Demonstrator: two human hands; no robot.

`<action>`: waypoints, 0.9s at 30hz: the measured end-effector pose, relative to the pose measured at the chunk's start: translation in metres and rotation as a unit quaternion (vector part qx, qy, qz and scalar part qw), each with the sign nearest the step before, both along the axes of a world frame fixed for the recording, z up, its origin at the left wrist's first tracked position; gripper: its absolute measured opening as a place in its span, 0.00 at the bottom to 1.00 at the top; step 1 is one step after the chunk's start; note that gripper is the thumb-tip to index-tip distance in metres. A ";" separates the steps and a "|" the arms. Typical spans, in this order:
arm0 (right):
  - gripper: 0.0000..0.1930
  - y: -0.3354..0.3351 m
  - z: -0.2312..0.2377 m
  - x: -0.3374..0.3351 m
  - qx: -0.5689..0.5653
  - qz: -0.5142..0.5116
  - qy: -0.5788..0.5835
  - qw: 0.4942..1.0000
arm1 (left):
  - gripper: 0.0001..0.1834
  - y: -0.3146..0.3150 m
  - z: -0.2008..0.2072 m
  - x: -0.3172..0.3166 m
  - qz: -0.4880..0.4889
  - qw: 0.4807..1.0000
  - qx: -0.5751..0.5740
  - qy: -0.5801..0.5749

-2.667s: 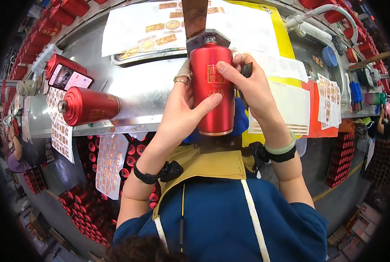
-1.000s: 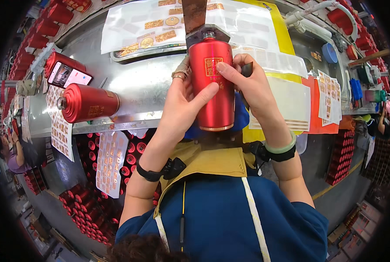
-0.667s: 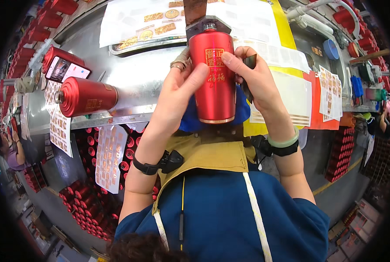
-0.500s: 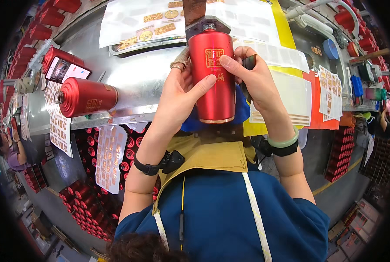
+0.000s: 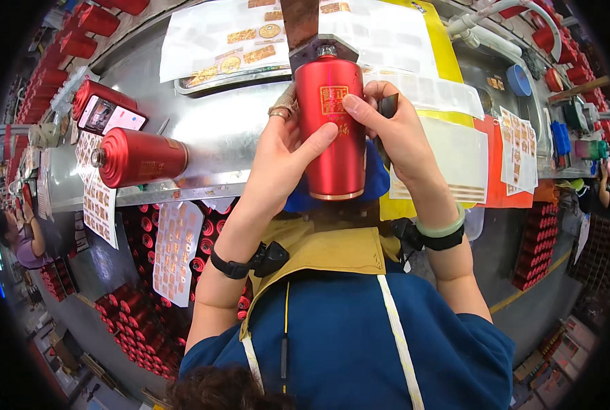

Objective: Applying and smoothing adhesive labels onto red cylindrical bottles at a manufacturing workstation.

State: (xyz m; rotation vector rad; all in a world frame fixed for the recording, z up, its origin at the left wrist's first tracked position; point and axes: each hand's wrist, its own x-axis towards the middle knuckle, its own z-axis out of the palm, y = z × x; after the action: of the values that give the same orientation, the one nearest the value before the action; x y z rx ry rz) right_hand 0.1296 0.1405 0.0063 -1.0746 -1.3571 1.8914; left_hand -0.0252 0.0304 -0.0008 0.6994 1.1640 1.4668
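A red bottle (image 5: 329, 160) with a gold square emblem on its front stands nearly upright before me, its narrow metal neck at the top. My left hand (image 5: 293, 147) clasps its left side, thumb across the front and fingers behind it. Cloth-like wrapping covers one of that hand's fingers. On the other side my right hand (image 5: 394, 126) grips the bottle, its thumb tip pressed beside the emblem. A dark flat tool (image 5: 388, 106) is tucked among the right fingers; most of it is hidden.
Another red bottle (image 5: 144, 158) lies on the metal bench (image 5: 213, 150) at left, near a phone (image 5: 110, 115). Sheets of gold decals (image 5: 243, 41) lie behind the held bottle. A metal bracket (image 5: 349, 49) stands at its neck. Below are stacked red bottles (image 5: 130, 321). A person (image 5: 28, 236) works far left.
The held bottle has shifted slightly toward me and a little left, both hands keeping their grip. My right hand has come down slightly with it.
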 end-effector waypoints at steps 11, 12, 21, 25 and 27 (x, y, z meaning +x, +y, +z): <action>0.15 -0.017 0.011 0.030 0.049 -0.029 0.088 0.995 | 0.43 -0.002 0.000 0.002 0.005 1.000 0.009 0.013; 0.15 -0.022 0.013 0.033 0.048 -0.029 0.087 0.995 | 0.43 -0.002 0.000 0.001 0.001 1.000 0.011 -0.001; 0.14 -0.061 0.013 0.029 0.233 0.006 -0.063 0.970 | 0.42 -0.002 -0.001 -0.002 0.011 0.997 0.023 -0.073; 0.12 -0.062 0.012 0.026 0.262 -0.003 -0.069 0.963 | 0.41 -0.003 -0.006 -0.002 0.005 0.999 0.033 -0.026; 0.12 -0.062 0.013 0.026 0.265 -0.001 -0.078 0.961 | 0.41 -0.004 -0.006 -0.001 0.005 0.999 0.034 -0.026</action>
State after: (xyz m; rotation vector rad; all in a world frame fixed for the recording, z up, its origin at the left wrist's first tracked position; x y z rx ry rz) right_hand 0.1559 0.0783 0.0192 -0.9524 -1.8126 1.3351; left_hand -0.0260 0.0264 -0.0067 0.6990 1.0845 1.5295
